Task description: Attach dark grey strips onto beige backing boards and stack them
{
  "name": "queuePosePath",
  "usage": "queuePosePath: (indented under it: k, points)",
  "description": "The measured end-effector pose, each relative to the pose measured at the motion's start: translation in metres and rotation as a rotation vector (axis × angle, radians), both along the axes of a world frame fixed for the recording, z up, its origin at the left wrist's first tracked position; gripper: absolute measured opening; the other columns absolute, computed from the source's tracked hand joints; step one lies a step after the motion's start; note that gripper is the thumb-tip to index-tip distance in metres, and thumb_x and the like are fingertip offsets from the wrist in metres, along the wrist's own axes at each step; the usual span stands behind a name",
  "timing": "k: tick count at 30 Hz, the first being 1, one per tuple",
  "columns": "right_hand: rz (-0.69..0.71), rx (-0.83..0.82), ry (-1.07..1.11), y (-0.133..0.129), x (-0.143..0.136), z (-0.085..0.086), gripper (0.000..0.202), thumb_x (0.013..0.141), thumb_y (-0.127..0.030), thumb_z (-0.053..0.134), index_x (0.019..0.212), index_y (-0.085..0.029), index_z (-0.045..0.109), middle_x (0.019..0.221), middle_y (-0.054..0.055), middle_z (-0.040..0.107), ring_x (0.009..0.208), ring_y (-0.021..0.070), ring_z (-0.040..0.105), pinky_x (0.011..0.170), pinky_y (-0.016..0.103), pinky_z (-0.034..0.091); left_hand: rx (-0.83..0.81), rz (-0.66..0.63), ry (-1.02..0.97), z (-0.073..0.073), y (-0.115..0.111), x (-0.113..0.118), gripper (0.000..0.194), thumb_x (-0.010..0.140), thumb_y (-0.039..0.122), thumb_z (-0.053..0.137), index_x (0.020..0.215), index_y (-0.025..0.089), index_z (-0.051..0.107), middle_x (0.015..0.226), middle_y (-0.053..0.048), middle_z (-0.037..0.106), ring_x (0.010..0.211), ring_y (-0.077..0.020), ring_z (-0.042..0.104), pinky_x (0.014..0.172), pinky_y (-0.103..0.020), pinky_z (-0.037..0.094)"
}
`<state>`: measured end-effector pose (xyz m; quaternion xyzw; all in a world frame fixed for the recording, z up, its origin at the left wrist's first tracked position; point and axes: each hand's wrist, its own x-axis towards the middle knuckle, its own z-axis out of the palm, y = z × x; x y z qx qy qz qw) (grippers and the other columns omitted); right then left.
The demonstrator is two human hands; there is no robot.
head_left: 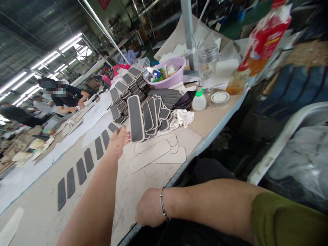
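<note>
Left hand [118, 140] out over the worktable [102, 191], fingers a little apart, tips right beside the long pale-edged gray panel [136, 119]; whether they touch it, I can't tell. That panel leans on a fanned pile of smaller gray panels [150, 116], and the row of dark gray strips [82, 171] runs just left of the wrist. Right hand [150, 207] down at the table's near edge, knuckles curled, fingertips hidden, so its grip can't be read. Beige blanks [151, 155] lie between the hands and the pile.
</note>
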<state>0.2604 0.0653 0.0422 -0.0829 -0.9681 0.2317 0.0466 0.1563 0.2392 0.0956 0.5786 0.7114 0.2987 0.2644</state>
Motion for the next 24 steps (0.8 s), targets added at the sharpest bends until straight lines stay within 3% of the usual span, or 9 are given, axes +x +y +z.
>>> queuePosePath:
  k: [2, 5, 8, 12, 18, 21, 24]
  points:
    - [-0.008, -0.006, -0.005, 0.002, 0.003, 0.002, 0.01, 0.073, -0.014, 0.056, 0.073, -0.016, 0.066, 0.073, 0.003, 0.067, 0.07, 0.0173, 0.061, 0.041, 0.027, 0.038, -0.071, -0.207, 0.251, -0.019, 0.0, 0.006, 0.067, 0.071, 0.049, 0.058, 0.123, 0.01, 0.041, 0.109, -0.015, 0.057, 0.095, -0.0219, 0.058, 0.083, -0.035, 0.046]
    - [0.009, -0.031, -0.008, 0.003, 0.006, 0.005, 0.01, 0.074, -0.014, 0.056, 0.076, -0.016, 0.066, 0.074, 0.003, 0.067, 0.07, 0.0172, 0.061, 0.042, 0.027, 0.038, -0.169, -0.54, 0.564, -0.044, -0.021, -0.004, 0.063, 0.064, 0.04, 0.066, 0.116, 0.01, 0.047, 0.111, -0.014, 0.054, 0.104, -0.0252, 0.052, 0.092, -0.037, 0.04]
    - [0.026, -0.026, 0.004, 0.003, 0.007, 0.007, 0.011, 0.076, -0.016, 0.055, 0.077, -0.016, 0.066, 0.074, 0.003, 0.067, 0.071, 0.0173, 0.061, 0.044, 0.027, 0.037, -0.173, -0.665, 0.752, -0.059, -0.047, -0.018, 0.056, 0.064, 0.035, 0.063, 0.112, 0.011, 0.048, 0.113, -0.014, 0.051, 0.104, -0.0255, 0.051, 0.092, -0.036, 0.04]
    - [-0.029, 0.039, 0.042, 0.001, 0.006, 0.001, 0.013, 0.078, -0.019, 0.053, 0.077, -0.015, 0.065, 0.072, 0.005, 0.065, 0.067, 0.019, 0.061, 0.045, 0.028, 0.035, -0.139, -0.718, 0.912, -0.062, -0.065, -0.022, 0.059, 0.062, 0.032, 0.062, 0.115, 0.012, 0.044, 0.114, -0.014, 0.048, 0.106, -0.0256, 0.048, 0.093, -0.039, 0.038]
    - [-0.11, 0.074, 0.139, 0.011, 0.003, -0.005, 0.019, 0.085, -0.025, 0.046, 0.082, -0.016, 0.063, 0.074, 0.006, 0.063, 0.066, 0.0171, 0.059, 0.056, 0.026, 0.038, -0.111, -0.622, 0.947, -0.055, -0.082, -0.034, 0.065, 0.058, 0.042, 0.063, 0.115, 0.019, 0.041, 0.112, -0.009, 0.049, 0.108, -0.0263, 0.045, 0.101, -0.046, 0.025]
    - [-0.147, 0.087, 0.188, 0.018, 0.007, 0.001, 0.022, 0.088, -0.025, 0.042, 0.096, -0.02, 0.062, 0.081, 0.005, 0.065, 0.072, 0.0165, 0.06, 0.062, 0.026, 0.041, -0.054, -0.556, 0.933, -0.047, -0.111, -0.056, 0.064, 0.061, 0.044, 0.06, 0.116, 0.017, 0.039, 0.109, -0.011, 0.048, 0.102, -0.0267, 0.048, 0.097, -0.047, 0.029]
    - [-0.249, 0.133, 0.265, 0.028, 0.012, -0.003, 0.028, 0.09, -0.029, 0.039, 0.11, -0.023, 0.057, 0.096, 0.004, 0.065, 0.081, 0.0169, 0.06, 0.069, 0.028, 0.045, -0.052, -0.501, 0.893, -0.042, -0.155, -0.083, 0.063, 0.063, 0.047, 0.06, 0.114, 0.017, 0.041, 0.107, -0.011, 0.049, 0.1, -0.0267, 0.049, 0.097, -0.05, 0.028]
